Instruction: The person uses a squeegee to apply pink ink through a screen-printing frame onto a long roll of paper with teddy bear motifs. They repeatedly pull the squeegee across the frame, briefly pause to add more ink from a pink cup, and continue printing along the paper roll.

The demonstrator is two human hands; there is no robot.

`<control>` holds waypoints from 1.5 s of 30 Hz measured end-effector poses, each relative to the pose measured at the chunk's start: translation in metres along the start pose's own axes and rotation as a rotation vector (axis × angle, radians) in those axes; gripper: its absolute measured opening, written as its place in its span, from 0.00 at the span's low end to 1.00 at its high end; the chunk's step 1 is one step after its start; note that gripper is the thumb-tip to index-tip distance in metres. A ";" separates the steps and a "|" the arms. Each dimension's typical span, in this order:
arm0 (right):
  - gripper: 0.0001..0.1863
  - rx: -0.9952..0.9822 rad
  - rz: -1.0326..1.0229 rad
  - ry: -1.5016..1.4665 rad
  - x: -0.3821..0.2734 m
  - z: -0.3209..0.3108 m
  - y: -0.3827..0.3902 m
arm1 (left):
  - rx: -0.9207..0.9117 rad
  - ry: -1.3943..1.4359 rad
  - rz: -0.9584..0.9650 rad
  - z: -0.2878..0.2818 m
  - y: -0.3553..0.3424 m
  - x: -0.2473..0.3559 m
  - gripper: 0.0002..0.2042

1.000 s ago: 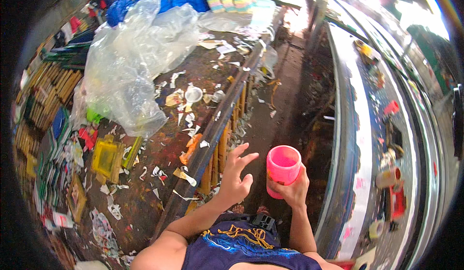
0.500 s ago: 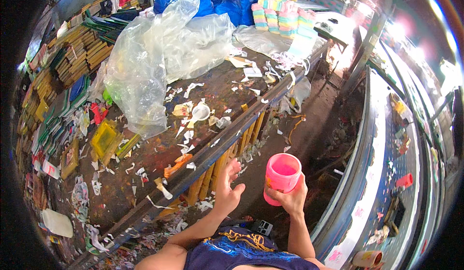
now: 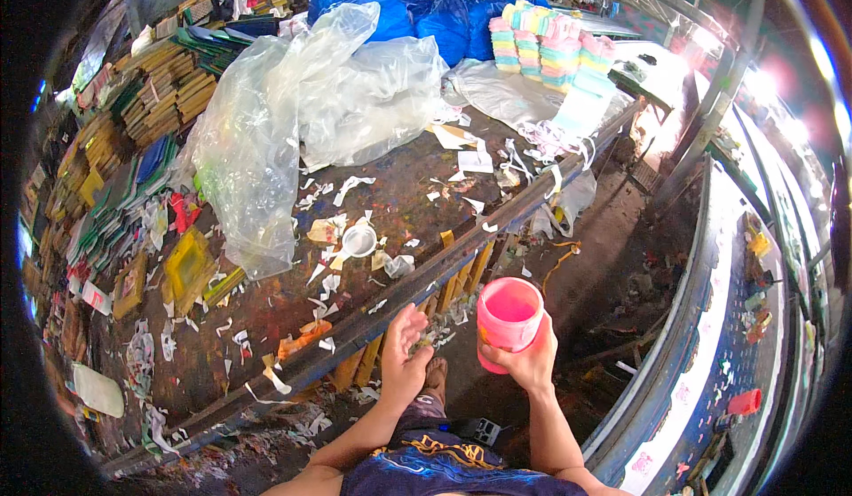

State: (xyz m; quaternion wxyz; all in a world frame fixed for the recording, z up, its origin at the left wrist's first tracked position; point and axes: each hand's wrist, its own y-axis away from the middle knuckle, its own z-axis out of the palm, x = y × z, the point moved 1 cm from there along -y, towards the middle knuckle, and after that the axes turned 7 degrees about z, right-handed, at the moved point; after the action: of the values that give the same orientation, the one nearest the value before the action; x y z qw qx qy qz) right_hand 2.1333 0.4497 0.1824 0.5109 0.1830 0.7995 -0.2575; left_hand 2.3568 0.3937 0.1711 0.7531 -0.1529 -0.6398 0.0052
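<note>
At the far left, stacked wooden frames (image 3: 164, 97) lean past the edge of a dark, stained table (image 3: 390, 199), on which lie a yellow frame (image 3: 188, 270), a crumpled clear plastic sheet (image 3: 257, 141), an orange scrap (image 3: 304, 339) and a small white cup (image 3: 359, 240) among paper offcuts. The left hand (image 3: 406, 354) hangs just beside that table's near edge, fingers loosely spread and thumb apart, with nothing in it. Beyond it sit blue bags (image 3: 444, 30). Next comes the pink container (image 3: 506, 327), slightly tilted, its open mouth showing, held over the walkway by the right hand (image 3: 537, 358), whose fingers and thumb wrap its side. So far, then, the container is in hand and not set down on either surface; whether anything is inside, I cannot tell. Further right stand pastel stacks (image 3: 546, 52), then a long white strip with pink prints (image 3: 674, 363), and a reddish-pink cup (image 3: 745, 402) lying on its side.
</note>
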 end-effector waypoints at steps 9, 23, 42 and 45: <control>0.53 -0.097 -0.029 0.031 -0.011 0.081 -0.135 | 0.196 0.045 0.072 -0.015 -0.131 -0.041 0.42; 0.52 -0.243 -0.017 0.014 0.007 0.279 -0.260 | 0.351 0.032 -0.026 -0.063 -0.225 -0.074 0.42; 0.57 -0.348 0.127 -0.032 0.072 0.216 -0.284 | 0.309 -0.040 0.041 -0.029 -0.258 -0.061 0.39; 0.42 -0.278 0.008 -0.061 0.047 0.182 -0.305 | 0.235 0.032 0.108 -0.010 -0.264 -0.055 0.39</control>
State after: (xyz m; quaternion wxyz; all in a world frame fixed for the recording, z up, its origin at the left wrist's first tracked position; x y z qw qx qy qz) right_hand 2.0758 0.0982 0.1458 0.5565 0.1056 0.8108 -0.1477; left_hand 2.3071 0.1280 0.1790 0.7747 -0.0977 -0.6134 0.1183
